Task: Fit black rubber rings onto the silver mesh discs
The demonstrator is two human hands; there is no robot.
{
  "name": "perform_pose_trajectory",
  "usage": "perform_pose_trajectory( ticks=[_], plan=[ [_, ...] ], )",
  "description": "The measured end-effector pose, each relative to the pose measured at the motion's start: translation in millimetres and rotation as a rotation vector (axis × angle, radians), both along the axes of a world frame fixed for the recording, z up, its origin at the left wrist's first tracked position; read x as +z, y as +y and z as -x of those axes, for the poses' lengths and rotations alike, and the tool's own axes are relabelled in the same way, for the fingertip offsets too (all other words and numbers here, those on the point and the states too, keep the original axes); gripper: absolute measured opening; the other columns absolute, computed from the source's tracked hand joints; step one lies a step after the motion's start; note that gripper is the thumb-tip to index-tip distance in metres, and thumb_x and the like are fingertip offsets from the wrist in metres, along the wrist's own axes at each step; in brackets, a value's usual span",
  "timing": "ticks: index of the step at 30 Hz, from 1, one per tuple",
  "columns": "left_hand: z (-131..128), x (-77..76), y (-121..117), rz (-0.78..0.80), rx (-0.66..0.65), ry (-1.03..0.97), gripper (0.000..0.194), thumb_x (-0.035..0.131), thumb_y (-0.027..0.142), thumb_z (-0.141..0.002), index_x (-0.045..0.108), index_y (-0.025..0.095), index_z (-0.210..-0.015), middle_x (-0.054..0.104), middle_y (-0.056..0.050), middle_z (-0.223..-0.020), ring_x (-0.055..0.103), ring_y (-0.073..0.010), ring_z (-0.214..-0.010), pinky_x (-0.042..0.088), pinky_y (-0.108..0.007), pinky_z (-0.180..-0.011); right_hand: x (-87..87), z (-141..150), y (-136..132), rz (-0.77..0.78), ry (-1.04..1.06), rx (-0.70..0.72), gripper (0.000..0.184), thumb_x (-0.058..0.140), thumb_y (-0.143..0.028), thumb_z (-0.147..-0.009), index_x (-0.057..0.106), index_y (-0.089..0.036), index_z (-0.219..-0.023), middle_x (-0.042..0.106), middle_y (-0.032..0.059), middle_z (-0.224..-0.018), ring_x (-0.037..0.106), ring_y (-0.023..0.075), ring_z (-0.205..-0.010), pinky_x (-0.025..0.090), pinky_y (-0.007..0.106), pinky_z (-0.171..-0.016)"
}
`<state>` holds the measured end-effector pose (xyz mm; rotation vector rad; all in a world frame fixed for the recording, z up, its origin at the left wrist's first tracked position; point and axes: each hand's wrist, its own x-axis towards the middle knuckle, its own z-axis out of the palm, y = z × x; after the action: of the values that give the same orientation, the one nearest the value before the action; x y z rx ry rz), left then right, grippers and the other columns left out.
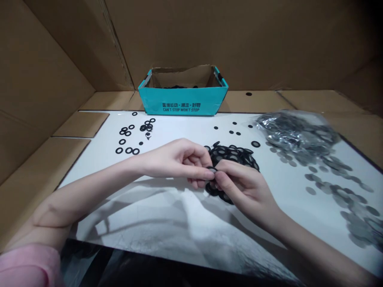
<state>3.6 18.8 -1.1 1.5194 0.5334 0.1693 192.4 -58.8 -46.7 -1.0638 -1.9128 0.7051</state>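
Note:
Between both thumbs and fingertips I hold a small black ring with a grey disc in its middle (212, 170). My left hand (182, 161) is closed on its left side, the thumb lying over the disc. From the right, my right hand (243, 181) pinches the same piece at its edge. Just behind and below the hands lies a pile of black rings with grey centres (235, 155), partly hidden by my fingers. Several open black rings (128, 150) lie scattered on the white table (143, 215) to the left.
A turquoise cardboard box (183, 101) with dark pieces inside stands at the back. On the right rests a clear plastic bag (296, 131) of grey discs, with loose grey discs (341, 191) spread in front. Small black discs (231, 132) lie behind the pile. Cardboard walls (239, 44) surround the table.

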Motion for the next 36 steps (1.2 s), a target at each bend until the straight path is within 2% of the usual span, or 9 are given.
perform_pose_trajectory(
  ticks=[6, 16, 21, 25, 28, 31, 34, 36],
  plan=[
    [-2, 3.9, -2, 0.000, 0.040, -0.012, 0.012, 0.062, 0.017, -0.089, 0.062, 0.009, -0.080, 0.065, 0.001, -0.061, 0.063, -0.0052, -0.057, 0.051, -0.013, -0.059, -3.7, -1, -3, 0.000, 0.041, 0.027, 0.020, 0.048, -0.023, -0.096, 0.058, -0.018, -0.079, 0.054, 0.0003, -0.067, 0.050, 0.0098, -0.060, 0.038, 0.024, -0.053],
    [-2, 5.9, -13, -0.012, 0.080, -0.038, 0.015, 0.065, 0.024, -0.088, 0.063, 0.010, -0.083, 0.067, -0.001, -0.067, 0.066, -0.0081, -0.061, 0.054, -0.016, -0.060, 3.4, 0, -5, -0.087, 0.104, 0.031, 0.021, 0.049, -0.016, -0.093, 0.054, -0.018, -0.072, 0.057, 0.0013, -0.064, 0.052, 0.0109, -0.060, 0.040, 0.024, -0.052],
    [-2, 6.1, -9, -0.027, 0.032, -0.014, 0.015, 0.072, 0.019, -0.081, 0.060, 0.010, -0.079, 0.066, 0.000, -0.063, 0.065, -0.0073, -0.056, 0.051, -0.014, -0.056, 3.9, 2, -8, -0.115, 0.121, -0.019, 0.019, 0.051, -0.014, -0.091, 0.056, -0.019, -0.073, 0.057, 0.0007, -0.063, 0.052, 0.0108, -0.061, 0.041, 0.024, -0.053],
    [-1, 7.7, -3, -0.041, -0.035, 0.027, 0.015, 0.069, 0.019, -0.082, 0.059, 0.011, -0.076, 0.065, 0.000, -0.060, 0.063, -0.0071, -0.054, 0.049, -0.015, -0.054, 4.2, 4, -9, -0.159, 0.117, -0.020, 0.017, 0.052, -0.010, -0.089, 0.055, -0.018, -0.075, 0.056, -0.0006, -0.063, 0.049, 0.0087, -0.059, 0.040, 0.022, -0.054],
    [0, 8.1, -2, -0.084, -0.071, 0.058, 0.014, 0.068, 0.019, -0.081, 0.059, 0.011, -0.076, 0.062, 0.001, -0.060, 0.061, -0.0076, -0.055, 0.048, -0.016, -0.054, 5.0, 3, -8, -0.174, 0.069, 0.032, 0.015, 0.052, -0.008, -0.088, 0.056, -0.018, -0.076, 0.056, 0.0005, -0.064, 0.049, 0.0089, -0.059, 0.040, 0.023, -0.053],
    [0, 8.5, -3, -0.191, -0.069, 0.076, 0.011, 0.069, 0.018, -0.077, 0.060, 0.011, -0.075, 0.059, 0.002, -0.061, 0.057, -0.0071, -0.058, 0.045, -0.016, -0.055, 6.1, 2, -5, -0.168, 0.009, 0.090, 0.015, 0.051, -0.009, -0.088, 0.056, -0.017, -0.077, 0.057, 0.0018, -0.064, 0.049, 0.0096, -0.058, 0.038, 0.024, -0.052],
    [0, 8.9, -6, -0.282, -0.016, 0.057, 0.010, 0.067, 0.019, -0.079, 0.061, 0.011, -0.078, 0.058, 0.003, -0.064, 0.055, -0.0062, -0.060, 0.044, -0.015, -0.056, 6.8, 0, -3, -0.194, 0.005, 0.058, 0.015, 0.051, -0.009, -0.089, 0.055, -0.017, -0.077, 0.054, 0.0007, -0.063, 0.048, 0.0094, -0.058, 0.037, 0.024, -0.052],
    [-1, 8.2, -8, -0.282, 0.011, 0.016, 0.010, 0.064, 0.021, -0.083, 0.061, 0.011, -0.082, 0.060, 0.001, -0.068, 0.057, -0.0068, -0.062, 0.046, -0.016, -0.057, 6.6, 0, -3, -0.203, 0.018, 0.020, 0.015, 0.051, -0.008, -0.089, 0.054, -0.018, -0.077, 0.054, -0.0003, -0.064, 0.048, 0.0089, -0.059, 0.038, 0.023, -0.053]
  ],
)
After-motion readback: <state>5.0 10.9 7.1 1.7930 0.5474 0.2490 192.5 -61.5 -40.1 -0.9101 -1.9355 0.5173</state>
